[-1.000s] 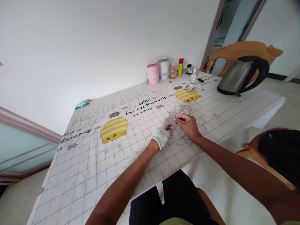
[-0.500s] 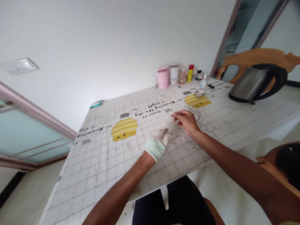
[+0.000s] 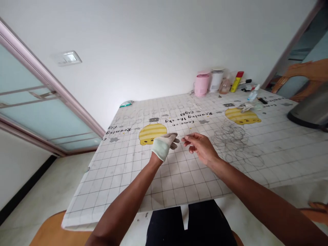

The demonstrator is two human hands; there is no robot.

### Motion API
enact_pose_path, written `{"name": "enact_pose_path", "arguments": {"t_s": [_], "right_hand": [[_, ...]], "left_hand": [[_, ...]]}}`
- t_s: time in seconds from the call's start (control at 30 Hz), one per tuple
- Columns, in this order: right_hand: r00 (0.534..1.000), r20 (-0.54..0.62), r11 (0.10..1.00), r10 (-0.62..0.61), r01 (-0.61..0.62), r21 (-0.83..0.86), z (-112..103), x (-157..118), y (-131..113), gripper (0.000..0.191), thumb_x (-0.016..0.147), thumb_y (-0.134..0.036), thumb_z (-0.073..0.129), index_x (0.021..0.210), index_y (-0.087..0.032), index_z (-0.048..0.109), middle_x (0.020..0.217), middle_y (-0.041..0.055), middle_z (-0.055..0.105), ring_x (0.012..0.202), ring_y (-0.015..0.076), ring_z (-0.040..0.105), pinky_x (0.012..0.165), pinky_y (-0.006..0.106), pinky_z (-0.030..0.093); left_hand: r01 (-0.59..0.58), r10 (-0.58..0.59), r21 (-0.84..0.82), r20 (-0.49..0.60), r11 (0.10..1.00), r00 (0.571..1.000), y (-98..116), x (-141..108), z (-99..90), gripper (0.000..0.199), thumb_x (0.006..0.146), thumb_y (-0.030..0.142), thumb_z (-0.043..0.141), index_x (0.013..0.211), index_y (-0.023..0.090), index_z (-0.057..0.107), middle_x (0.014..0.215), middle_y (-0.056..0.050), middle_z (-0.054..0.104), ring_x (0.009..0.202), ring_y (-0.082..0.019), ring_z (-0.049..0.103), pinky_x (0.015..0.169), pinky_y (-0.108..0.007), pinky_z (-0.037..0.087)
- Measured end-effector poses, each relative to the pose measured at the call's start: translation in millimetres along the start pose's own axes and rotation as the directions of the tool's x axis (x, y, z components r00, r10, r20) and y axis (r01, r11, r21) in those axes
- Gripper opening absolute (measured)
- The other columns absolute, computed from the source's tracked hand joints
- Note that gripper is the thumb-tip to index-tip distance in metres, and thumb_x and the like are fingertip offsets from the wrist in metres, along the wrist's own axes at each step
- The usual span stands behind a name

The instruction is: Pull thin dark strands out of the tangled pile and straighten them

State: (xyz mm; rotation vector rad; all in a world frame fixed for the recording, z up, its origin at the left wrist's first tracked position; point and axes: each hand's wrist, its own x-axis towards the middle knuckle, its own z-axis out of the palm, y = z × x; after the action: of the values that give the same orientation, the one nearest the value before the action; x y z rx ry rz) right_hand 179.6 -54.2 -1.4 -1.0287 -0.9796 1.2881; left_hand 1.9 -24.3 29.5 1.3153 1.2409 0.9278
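Observation:
Over the middle of the table, my left hand [image 3: 166, 143] wears a pale work glove with a light green cuff. Its fingers are pressed together, and what they hold, if anything, is too small to make out. My bare right hand [image 3: 201, 147] is just right of it, thumb and forefinger pinched, with only a small gap between the two hands. Any thin strand in that pinch is hard to see. Right of my right hand lies a loose tangle of thin dark strands [image 3: 234, 140], like fine wire, spread on the gridded tablecloth [image 3: 176, 186].
A pink canister [image 3: 201, 84], a white canister [image 3: 216, 80], a red-and-yellow can [image 3: 237, 82] and small bottles stand along the wall. A crumpled pale glove [image 3: 247, 107] lies near them. A metal kettle [image 3: 314, 107] is at the right edge, by a wooden chair [image 3: 304, 77].
My view has turned left. Both hands have moved left across the table, away from the tangle of strands, and the gloved left hand has come up level with the right one.

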Motion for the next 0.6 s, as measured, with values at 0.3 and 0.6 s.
{"name": "enact_pose_path", "arguments": {"t_s": [0.3,0.6], "right_hand": [[0.974,0.066,0.92,-0.215,0.225,-0.32,1.7,20.6,6.5,0.037,0.092,-0.045,0.07,0.12,-0.021,0.069,0.09,0.0076,0.076,0.07,0.0186,0.069,0.047,0.026,0.049],[0.971,0.158,0.885,-0.178,0.228,-0.406,-6.8,14.1,14.7,0.038,0.097,-0.045,0.062,0.121,-0.02,0.079,0.074,0.0022,0.068,0.055,0.0132,0.06,0.046,0.026,0.048]], "left_hand": [[0.054,-0.054,0.055,-0.012,0.997,0.998,-12.1,-1.3,-18.6,0.03,0.091,0.035,0.062,0.106,0.016,0.08,0.069,-0.001,0.07,0.053,-0.01,0.057,0.053,-0.021,0.047],[-0.056,0.028,0.24,0.116,0.969,0.993,-15.1,3.2,-51.3,0.032,0.09,0.046,0.065,0.098,0.02,0.082,0.06,0.0,0.06,0.053,-0.011,0.051,0.048,-0.021,0.041]]}}
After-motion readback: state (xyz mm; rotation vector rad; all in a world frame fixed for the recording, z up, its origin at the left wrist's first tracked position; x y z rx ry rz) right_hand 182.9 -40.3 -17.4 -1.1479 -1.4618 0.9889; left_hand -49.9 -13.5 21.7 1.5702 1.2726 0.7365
